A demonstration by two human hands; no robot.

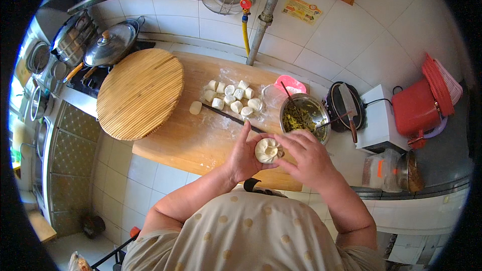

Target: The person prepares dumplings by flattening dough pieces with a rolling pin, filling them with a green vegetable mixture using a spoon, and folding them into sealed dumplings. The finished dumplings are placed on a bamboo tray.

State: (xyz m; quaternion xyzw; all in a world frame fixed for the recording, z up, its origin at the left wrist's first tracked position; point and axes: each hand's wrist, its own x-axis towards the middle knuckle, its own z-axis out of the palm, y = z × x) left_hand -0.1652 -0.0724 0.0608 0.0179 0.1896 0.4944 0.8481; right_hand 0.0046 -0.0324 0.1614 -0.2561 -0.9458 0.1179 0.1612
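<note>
A pleated dough bun (266,151), gathered around a small opening at its top, rests in my left hand (244,155). My right hand (304,154) is at the bun's right edge, thumb and fingers apart around it; whether they press the dough is unclear. Beyond my hands, several floured dough pieces (236,106) lie on the wooden board (169,150), with one dough piece (196,107) apart to the left. A dark thin rolling pin (226,114) lies diagonally, its right end hidden by my hands. Just past my right hand stands a metal bowl (282,120) of green-yellow filling.
A round slatted wooden lid or tray (139,94) covers the board's left end. A pink dish (292,84) of flour stands behind the bowl. To the right, a cleaver (348,101) lies across a black pan (333,111). A lidded wok (111,43) sits on the stove.
</note>
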